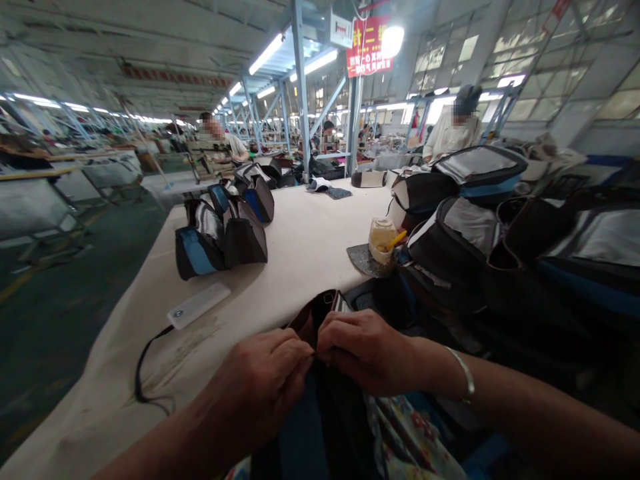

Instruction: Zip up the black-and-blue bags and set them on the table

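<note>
A dark bag piece (345, 407) with a blue panel lies close to my body at the table's near edge, its brown inner side showing behind my fingers. My left hand (270, 370) pinches its edge from the left. From the right, my right hand (363, 343) grips the same edge, fingertips almost touching those of the left. The exact spot between the fingertips is hidden. A silver bangle (465, 377) circles my right wrist.
On the pale table (310, 233) lie a white power bank (199, 305) with a black cable, sewn bag pieces (220, 233) at left, and a glue jar (383, 237) with a yellow handle on a dark slab (367, 259). More bag pieces (450, 240) are heaped at right. Two people sit or stand beyond.
</note>
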`<state>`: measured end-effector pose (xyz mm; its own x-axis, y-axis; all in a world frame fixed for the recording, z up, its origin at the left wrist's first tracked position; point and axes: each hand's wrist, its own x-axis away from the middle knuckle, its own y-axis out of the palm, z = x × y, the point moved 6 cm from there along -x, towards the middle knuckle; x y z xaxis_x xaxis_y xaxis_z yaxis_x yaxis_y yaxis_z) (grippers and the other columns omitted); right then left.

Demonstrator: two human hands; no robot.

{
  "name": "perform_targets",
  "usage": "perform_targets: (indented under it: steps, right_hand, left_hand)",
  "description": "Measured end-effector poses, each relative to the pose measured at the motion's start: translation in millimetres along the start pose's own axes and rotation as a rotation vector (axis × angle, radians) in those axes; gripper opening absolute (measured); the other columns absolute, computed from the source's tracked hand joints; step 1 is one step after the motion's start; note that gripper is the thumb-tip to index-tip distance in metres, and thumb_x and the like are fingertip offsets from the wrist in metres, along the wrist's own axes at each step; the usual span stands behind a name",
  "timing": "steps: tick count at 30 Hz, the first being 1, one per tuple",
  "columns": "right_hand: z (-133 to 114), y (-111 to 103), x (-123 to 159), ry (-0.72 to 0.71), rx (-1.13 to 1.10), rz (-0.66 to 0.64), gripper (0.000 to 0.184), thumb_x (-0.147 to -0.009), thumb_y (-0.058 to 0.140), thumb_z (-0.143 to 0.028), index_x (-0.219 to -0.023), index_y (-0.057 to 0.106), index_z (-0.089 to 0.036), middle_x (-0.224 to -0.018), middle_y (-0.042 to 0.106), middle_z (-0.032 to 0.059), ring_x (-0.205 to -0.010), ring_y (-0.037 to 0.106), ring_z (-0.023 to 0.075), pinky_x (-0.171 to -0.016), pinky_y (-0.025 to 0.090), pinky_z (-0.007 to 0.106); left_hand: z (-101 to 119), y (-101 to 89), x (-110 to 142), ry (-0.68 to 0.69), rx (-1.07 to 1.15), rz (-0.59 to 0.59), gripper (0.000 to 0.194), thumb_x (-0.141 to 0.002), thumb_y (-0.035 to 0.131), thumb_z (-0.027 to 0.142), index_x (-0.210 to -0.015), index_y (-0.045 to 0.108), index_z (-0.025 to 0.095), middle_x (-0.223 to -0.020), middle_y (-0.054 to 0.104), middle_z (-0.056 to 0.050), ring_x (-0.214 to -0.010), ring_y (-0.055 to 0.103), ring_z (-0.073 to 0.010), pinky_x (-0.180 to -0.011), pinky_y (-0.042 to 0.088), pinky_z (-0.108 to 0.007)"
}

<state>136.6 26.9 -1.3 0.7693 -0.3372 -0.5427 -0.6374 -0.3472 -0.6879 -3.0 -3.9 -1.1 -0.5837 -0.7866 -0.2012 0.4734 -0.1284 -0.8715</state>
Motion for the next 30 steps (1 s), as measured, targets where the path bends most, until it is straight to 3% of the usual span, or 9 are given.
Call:
perform_targets:
  steps: [2,5,9,12,16,18,23,27,30]
  right_hand:
    - [-6.5,1.0,3.8,-0.08,0.132,-0.061,0.011,-0.091,0.047,-0.008,-0.098,0.053,-0.014,-0.096,0.063,0.0087,-0.083,0.055,0.0152,-0.072,0.045,0.025]
    - [-15.2,0.4,7.3,-0.195,0.322,-0.106,0.01,-0.095,0.046,-0.011,-0.095,0.055,-0.014,-0.094,0.063,0.0087,-0.079,0.053,0.0164,-0.071,0.044,0.029]
    - [-21.7,1.2,11.0,-0.263,0.455,-0.119,0.019,-0.1,0.044,-0.016,-0.087,0.057,-0.015,-0.091,0.062,0.0093,-0.08,0.054,0.0172,-0.076,0.046,0.032]
    - [-19.5,-2.3,15.6,-0.214,0.278,-0.075,0.014,-0.099,0.044,-0.014,-0.099,0.058,-0.013,-0.102,0.063,0.0126,-0.092,0.058,0.0178,-0.084,0.048,0.032]
    - [5.8,-18.7,15.0,0.161,-0.241,0.053,0.019,-0.103,0.04,-0.021,-0.108,0.056,-0.011,-0.1,0.062,0.0096,-0.091,0.058,0.0133,-0.081,0.048,0.026]
    - [11.2,-21.2,8.6,0.241,-0.33,-0.019,0.022,-0.104,0.04,-0.024,-0.104,0.058,-0.011,-0.094,0.06,0.007,-0.085,0.055,0.0117,-0.079,0.046,0.025]
    - [5.0,-14.1,-9.9,0.056,-0.379,-0.254,0.02,-0.098,0.054,-0.024,-0.083,0.057,-0.012,-0.085,0.052,0.0038,-0.079,0.05,0.0114,-0.076,0.043,0.024]
    - [9.9,-3.6,-5.8,0.033,-0.425,-0.204,0.028,-0.098,0.054,-0.027,-0.074,0.052,-0.013,-0.077,0.048,0.0023,-0.073,0.047,0.0106,-0.069,0.04,0.023]
    - [14.3,-1.1,2.0,0.077,-0.423,-0.133,0.029,-0.098,0.054,-0.03,-0.074,0.052,-0.013,-0.077,0.048,0.002,-0.071,0.046,0.0099,-0.067,0.039,0.023]
  left_hand:
    - [-3.3,-3.6,0.0,-0.097,0.169,-0.046,0.027,-0.102,0.043,0.028,-0.091,0.064,0.015,-0.085,0.061,-0.003,-0.078,0.057,-0.0141,-0.071,0.04,-0.025]
    - [-8.6,-7.0,-3.7,-0.246,0.375,-0.156,0.042,-0.104,0.039,0.043,-0.078,0.058,0.015,-0.075,0.053,0.0,-0.069,0.05,-0.012,-0.063,0.038,-0.023]
    - [-15.2,-0.2,-10.2,-0.33,0.441,-0.317,0.045,-0.1,0.045,0.05,-0.077,0.057,0.014,-0.072,0.047,0.002,-0.068,0.043,-0.0117,-0.06,0.034,-0.023]
    - [-14.3,4.1,-13.8,-0.318,0.454,-0.349,0.037,-0.098,0.051,0.045,-0.083,0.062,0.014,-0.073,0.049,0.003,-0.069,0.043,-0.0114,-0.062,0.034,-0.023]
    - [-4.8,1.2,-16.4,-0.265,0.425,-0.276,0.027,-0.097,0.052,0.034,-0.08,0.062,0.014,-0.076,0.052,0.002,-0.07,0.045,-0.0108,-0.063,0.035,-0.022]
    - [0.2,0.5,-16.6,-0.24,0.404,-0.247,0.025,-0.096,0.051,0.03,-0.077,0.058,0.015,-0.073,0.049,0.003,-0.066,0.043,-0.0103,-0.06,0.034,-0.021]
    - [7.5,0.8,-15.6,-0.125,0.301,-0.185,0.029,-0.097,0.048,0.03,-0.073,0.052,0.014,-0.071,0.049,0.002,-0.065,0.042,-0.01,-0.057,0.031,-0.022]
    - [-4.9,1.8,-13.9,-0.162,0.358,-0.268,0.041,-0.1,0.046,0.043,-0.072,0.052,0.014,-0.069,0.045,0.002,-0.063,0.04,-0.0103,-0.056,0.03,-0.023]
    - [-19.9,-2.9,-15.0,-0.193,0.503,-0.328,0.051,-0.105,0.032,0.05,-0.091,0.067,0.016,-0.083,0.059,-0.001,-0.076,0.051,-0.0133,-0.069,0.039,-0.023]
